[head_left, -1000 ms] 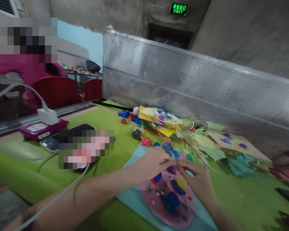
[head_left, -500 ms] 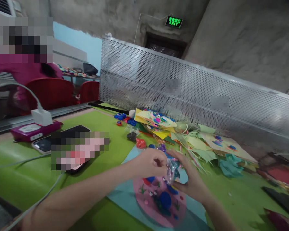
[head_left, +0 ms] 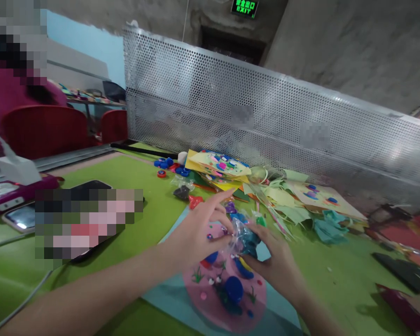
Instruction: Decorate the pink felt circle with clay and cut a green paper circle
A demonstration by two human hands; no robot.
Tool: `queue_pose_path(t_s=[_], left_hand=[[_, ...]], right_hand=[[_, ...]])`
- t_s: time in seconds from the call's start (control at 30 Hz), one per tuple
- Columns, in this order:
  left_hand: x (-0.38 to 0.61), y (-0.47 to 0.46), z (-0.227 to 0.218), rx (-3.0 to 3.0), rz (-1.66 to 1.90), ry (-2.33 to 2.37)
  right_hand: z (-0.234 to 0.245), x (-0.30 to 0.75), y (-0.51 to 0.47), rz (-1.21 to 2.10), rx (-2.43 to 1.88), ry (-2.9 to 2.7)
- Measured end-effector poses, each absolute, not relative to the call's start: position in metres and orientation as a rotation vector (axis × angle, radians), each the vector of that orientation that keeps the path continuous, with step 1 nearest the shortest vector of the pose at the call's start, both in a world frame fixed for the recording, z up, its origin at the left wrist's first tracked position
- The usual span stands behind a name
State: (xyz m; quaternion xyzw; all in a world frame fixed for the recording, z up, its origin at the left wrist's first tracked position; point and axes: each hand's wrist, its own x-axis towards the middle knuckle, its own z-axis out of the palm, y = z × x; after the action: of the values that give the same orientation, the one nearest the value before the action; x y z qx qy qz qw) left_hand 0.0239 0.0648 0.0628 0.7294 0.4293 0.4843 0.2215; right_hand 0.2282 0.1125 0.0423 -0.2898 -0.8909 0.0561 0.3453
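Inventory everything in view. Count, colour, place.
table: 1, green, foreground
sheet: 1, light blue, on table
craft disc: 1, pink, on sheet
clear packet: 1, teal contents, above disc
small packets: several, mixed, beyond disc
papers: many, yellow and green, far side
crumpled piece: 1, teal, right
phones: apparently 2, partly pixelated, left
power strip: 1, purple, left
charger: 1, white, on strip
perforated screen: 1, silver, behind table
chairs: 2, red, upper left
exit sign: 1, green, top
person: 1, magenta top, left edge
left hand: 1, bare, by packet
right hand: 1, bare, holding packet
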Motion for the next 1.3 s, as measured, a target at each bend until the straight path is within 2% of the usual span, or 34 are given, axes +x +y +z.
queue_pose_path(t_s=[0.27, 0.7, 1.03, 1.3], left_hand=[[0.027, 0.063, 0.060, 2.068, 1.236, 1.410], [0.036, 0.063, 0.052, 2.087, 1.400, 1.494], [0.031, 0.065, 0.062, 1.608, 1.357, 1.404], [0.013, 0.087, 0.060, 1.251, 1.355, 1.343]], right_hand=[[0.043, 0.223, 0.108, 0.136, -0.783, -2.399], [0.039, 0.222, 0.108, 0.038, -0.759, -2.373], [0.043, 0.224, 0.110, -0.017, -0.799, -2.372], [0.043, 0.239, 0.138, 0.169, -1.230, -2.167]])
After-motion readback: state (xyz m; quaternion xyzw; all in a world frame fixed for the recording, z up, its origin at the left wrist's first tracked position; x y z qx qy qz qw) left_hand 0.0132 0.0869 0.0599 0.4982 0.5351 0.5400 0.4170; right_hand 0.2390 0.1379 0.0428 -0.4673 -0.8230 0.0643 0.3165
